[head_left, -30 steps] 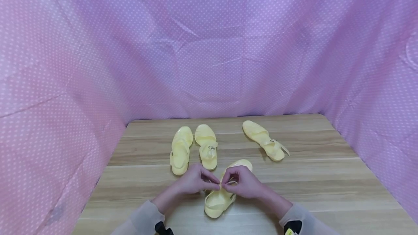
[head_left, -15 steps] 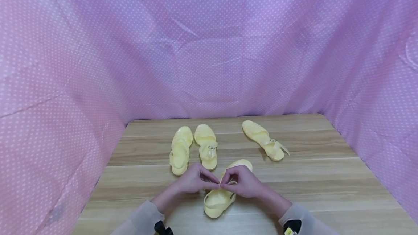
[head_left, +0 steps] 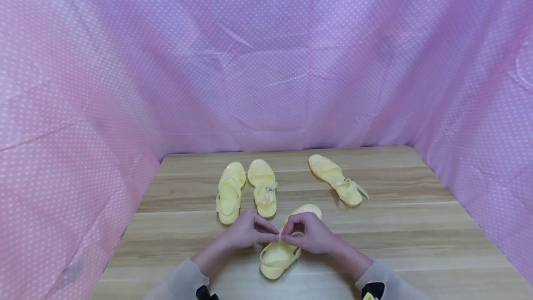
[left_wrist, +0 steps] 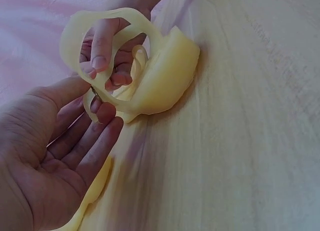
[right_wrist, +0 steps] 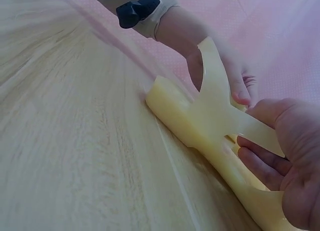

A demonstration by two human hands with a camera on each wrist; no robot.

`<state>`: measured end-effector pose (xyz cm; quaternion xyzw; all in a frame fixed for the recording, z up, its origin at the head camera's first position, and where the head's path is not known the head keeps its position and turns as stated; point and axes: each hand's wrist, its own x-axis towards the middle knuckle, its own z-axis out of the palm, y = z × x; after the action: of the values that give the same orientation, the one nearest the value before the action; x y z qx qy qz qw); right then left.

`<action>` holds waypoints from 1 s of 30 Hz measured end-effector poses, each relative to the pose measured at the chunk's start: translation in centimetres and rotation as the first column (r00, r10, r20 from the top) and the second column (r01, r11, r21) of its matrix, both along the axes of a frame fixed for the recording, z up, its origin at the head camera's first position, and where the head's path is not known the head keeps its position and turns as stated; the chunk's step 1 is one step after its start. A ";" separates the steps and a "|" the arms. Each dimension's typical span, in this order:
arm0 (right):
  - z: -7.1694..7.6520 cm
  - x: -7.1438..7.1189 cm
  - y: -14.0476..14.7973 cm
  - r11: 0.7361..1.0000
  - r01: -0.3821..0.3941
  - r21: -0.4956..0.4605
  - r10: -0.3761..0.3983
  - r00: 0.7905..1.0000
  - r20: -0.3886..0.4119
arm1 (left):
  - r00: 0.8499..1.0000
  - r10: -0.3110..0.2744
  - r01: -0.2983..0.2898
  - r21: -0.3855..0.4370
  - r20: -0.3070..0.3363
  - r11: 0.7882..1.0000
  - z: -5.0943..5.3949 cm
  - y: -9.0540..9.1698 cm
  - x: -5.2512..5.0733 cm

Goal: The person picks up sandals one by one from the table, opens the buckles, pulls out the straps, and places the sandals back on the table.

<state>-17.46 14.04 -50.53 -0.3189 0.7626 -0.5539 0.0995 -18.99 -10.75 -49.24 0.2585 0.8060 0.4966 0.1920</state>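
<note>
A pale yellow jelly sandal [head_left: 273, 270] lies at the near middle of the table, its toe pointing away and to the right. Over its ankle strap my two hands meet fingertip to fingertip. My left hand [head_left: 251, 231] pinches the strap by a small metal buckle [left_wrist: 95, 93], seen in the left wrist view. From the other side my right hand [head_left: 311, 234] pinches the strap between thumb and fingers. The heel [left_wrist: 172, 73] rests on the table. In the right wrist view the back strap [right_wrist: 215, 83] stands up. Fingers partly hide the buckle.
Two more yellow sandals, one on the left [head_left: 229, 193] and one beside it [head_left: 262, 179], lie just beyond my left hand. Another sandal [head_left: 333, 177] lies at the back right, its strap sticking out. A pink dotted cloth [head_left: 266, 82] hangs around the wooden table [head_left: 416, 244].
Both hands stay at the strap with barely any movement; the fingertips have come slightly closer together. The other sandals have not moved.
</note>
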 end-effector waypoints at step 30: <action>0.0 -0.3 0.1 0.997 -0.051 0.059 0.055 0.996 -0.072 | 0.995 0.028 -0.034 -0.063 -0.095 0.997 0.2 0.5 0.1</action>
<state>-17.80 14.18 -50.50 -0.3562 0.7725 -0.5170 0.0950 -18.89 -10.21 -49.04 0.2626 0.8338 0.4605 0.1543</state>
